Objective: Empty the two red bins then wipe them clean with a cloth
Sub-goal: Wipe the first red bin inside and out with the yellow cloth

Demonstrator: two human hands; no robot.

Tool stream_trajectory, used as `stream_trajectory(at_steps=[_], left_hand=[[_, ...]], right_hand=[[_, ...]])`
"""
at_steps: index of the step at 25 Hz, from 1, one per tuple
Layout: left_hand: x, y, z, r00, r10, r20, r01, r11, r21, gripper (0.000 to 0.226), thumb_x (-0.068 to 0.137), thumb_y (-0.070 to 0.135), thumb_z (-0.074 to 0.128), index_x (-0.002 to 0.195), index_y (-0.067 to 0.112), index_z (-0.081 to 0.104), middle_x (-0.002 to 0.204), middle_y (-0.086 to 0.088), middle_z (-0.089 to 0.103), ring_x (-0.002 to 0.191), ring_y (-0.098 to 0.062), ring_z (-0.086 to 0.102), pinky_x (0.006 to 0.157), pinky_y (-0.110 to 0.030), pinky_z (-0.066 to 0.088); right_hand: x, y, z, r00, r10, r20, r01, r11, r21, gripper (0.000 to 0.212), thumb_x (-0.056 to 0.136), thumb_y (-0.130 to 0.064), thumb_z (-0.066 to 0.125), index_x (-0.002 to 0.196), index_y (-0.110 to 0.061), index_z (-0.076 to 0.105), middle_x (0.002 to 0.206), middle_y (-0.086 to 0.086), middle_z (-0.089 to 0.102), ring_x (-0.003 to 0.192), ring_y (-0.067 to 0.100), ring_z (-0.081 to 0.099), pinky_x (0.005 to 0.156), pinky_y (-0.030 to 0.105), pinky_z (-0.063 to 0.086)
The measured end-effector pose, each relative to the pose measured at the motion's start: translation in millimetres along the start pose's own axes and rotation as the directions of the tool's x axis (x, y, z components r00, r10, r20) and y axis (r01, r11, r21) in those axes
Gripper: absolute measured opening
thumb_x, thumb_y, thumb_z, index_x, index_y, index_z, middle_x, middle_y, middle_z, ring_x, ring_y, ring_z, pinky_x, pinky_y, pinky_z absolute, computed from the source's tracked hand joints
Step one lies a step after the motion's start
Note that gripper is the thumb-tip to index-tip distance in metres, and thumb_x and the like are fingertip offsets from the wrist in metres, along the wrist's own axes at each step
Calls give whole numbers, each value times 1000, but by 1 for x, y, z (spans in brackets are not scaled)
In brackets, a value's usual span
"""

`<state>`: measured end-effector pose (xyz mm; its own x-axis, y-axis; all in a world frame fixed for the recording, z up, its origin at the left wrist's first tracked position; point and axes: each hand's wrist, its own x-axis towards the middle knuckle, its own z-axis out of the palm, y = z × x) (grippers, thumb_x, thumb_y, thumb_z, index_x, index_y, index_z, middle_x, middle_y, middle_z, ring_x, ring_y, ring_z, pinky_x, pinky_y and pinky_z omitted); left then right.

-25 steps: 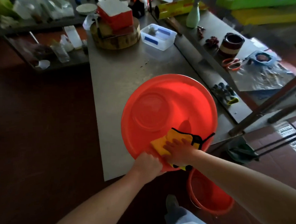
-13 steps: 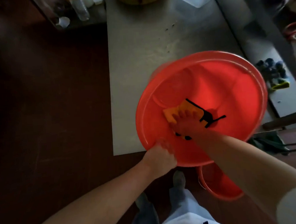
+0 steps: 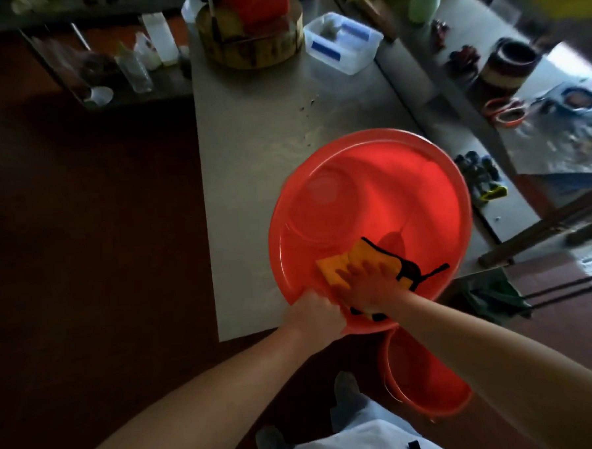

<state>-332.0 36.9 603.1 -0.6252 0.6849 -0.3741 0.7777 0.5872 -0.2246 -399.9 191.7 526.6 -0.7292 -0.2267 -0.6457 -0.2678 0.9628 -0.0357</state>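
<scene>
The left hand is holding the near rim of the large red bin, its grip curled tight over the edge, while the bin is sitting at the near end of the steel surface with its near rim overhanging. The right hand is pressing an orange cloth against the bin's inner wall just beside the left hand, its grip open with the fingers spread flat. The second red bin is sitting on the floor below, partly hidden by the right forearm.
</scene>
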Motion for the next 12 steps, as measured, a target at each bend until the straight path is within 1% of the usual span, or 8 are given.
stream_trajectory(at_steps=[2,4,5,9,12], left_hand=[[-3,-1,-1,1000,18,-4,-18,1000,-18,38,99,48,47,90,19,71,92,2,73,86,-21,70,71,-31,45],[-1,-2,3,999,52,8,-52,998,-19,38,100,46,47,94,17,72,98,0,73,90,-23,69,68,-32,40],[-1,-2,4,998,58,7,-57,998,-14,39,100,46,47,94,17,72,99,-1,73,90,-24,70,66,-32,38],[-5,-7,5,998,60,-12,-60,998,-21,40,100,47,47,94,16,72,98,-2,73,89,-25,70,66,-32,35],[-11,-13,6,998,61,-16,-61,998,-7,42,100,49,46,94,17,72,97,-3,73,87,-25,70,66,-32,36]], right_hand=[[-23,-1,6,999,45,1,-45,999,-7,67,100,-66,17,160,-37,14,169,-3,10,155,30,6,119,59,7],[-41,-2,10,997,76,25,-74,995,-71,67,100,-67,13,160,-39,9,170,-5,6,155,30,4,119,59,6],[-48,-2,12,996,85,36,-82,994,-75,67,99,-67,11,160,-40,6,170,-6,4,155,30,3,120,58,5],[-63,-4,13,992,107,63,-107,994,6,70,98,-71,10,160,-40,2,170,-8,0,156,28,-1,121,57,3],[-59,-6,7,991,116,72,-120,992,43,70,97,-72,10,160,-41,3,170,-9,0,156,27,-2,121,57,1]])
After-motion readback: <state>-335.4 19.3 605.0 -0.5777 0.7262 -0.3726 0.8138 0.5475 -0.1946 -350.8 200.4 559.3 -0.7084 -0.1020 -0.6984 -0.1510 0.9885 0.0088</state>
